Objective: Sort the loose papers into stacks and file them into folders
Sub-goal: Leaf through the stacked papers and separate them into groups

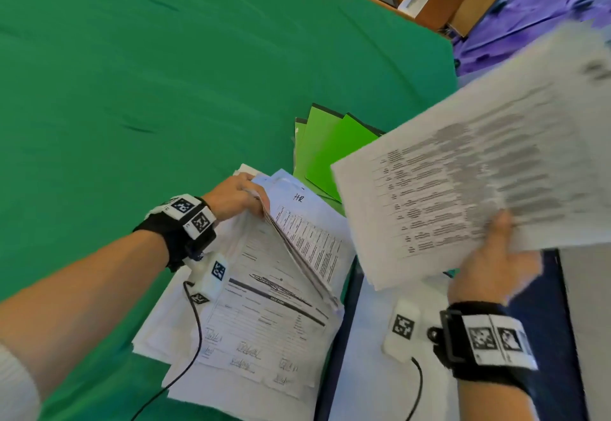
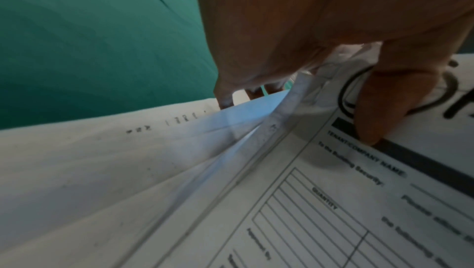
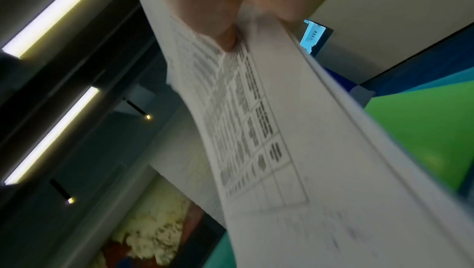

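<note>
- Two hands busy w/ paper: right hand (image 1: 492,272) pinches a printed sheet (image 1: 479,182) by its near edge, thumb on top, sheet lifted clear of the desk and blurred, so prob. mid-swing.
- Left hand (image 1: 236,197) grips the far edge of a bundle of papers (image 1: 307,245), tilting it up off the main pile (image 1: 251,328); in the left wrist view the thumb (image 2: 379,110) presses the top form and fingers curl under.
- Main pile sits on the green cloth (image 1: 165,73) over the desk, near its front edge, messy and fanned. Top sheet of the raised bundle has "HR" handwritten.
- Green folders (image 1: 327,149), several overlapped, lie just beyond the pile, towards the desk's right edge; they look closed, no paper seen in them.
- Dark blue item (image 1: 545,288) under the right hand w/ white sheets (image 1: 363,371) on it. Could be a started stack or an open folder, can't tell.
- Progress, my read: early. Sorting under way, most sheets unsorted in one pile, no tidy stacks visible, filing not begun.
- Left to do: place the lifted sheet, work through the pile, square up stacks, load folders.
</note>
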The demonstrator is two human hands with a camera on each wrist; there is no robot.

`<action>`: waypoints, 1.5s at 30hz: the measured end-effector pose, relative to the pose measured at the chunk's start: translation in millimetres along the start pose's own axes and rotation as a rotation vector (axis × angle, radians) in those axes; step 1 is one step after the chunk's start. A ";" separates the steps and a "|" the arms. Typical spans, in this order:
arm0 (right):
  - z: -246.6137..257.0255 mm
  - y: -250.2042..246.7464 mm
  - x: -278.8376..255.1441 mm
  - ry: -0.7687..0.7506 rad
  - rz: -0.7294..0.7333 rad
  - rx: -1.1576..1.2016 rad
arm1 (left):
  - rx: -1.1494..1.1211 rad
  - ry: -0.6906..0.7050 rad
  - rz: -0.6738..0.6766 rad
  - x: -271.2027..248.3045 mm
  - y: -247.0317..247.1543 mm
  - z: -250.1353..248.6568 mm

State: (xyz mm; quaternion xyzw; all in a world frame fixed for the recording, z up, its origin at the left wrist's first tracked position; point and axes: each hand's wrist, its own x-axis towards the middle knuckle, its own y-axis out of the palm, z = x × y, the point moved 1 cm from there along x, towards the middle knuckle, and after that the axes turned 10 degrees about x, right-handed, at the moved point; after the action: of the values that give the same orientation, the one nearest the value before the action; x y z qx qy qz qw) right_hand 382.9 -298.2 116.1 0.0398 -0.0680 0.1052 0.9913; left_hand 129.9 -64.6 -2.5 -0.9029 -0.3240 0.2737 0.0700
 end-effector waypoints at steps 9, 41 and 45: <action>-87.9 22.6 -63.4 0.373 0.637 -0.483 | -0.044 -0.005 0.003 2.8 1.9 1.8; -120.9 32.3 -149.7 0.346 0.500 -0.318 | -0.123 -0.376 -0.169 6.0 1.6 -9.0; -124.6 33.3 -142.9 0.358 0.444 -0.432 | -0.151 -0.323 -0.147 -0.4 2.2 -17.1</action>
State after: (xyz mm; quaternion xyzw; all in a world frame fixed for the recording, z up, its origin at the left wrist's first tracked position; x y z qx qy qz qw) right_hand 253.1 -283.2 -25.2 -0.2055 0.0792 0.3064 0.9261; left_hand 140.1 -65.6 11.4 -0.8237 -0.4158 0.3842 -0.0313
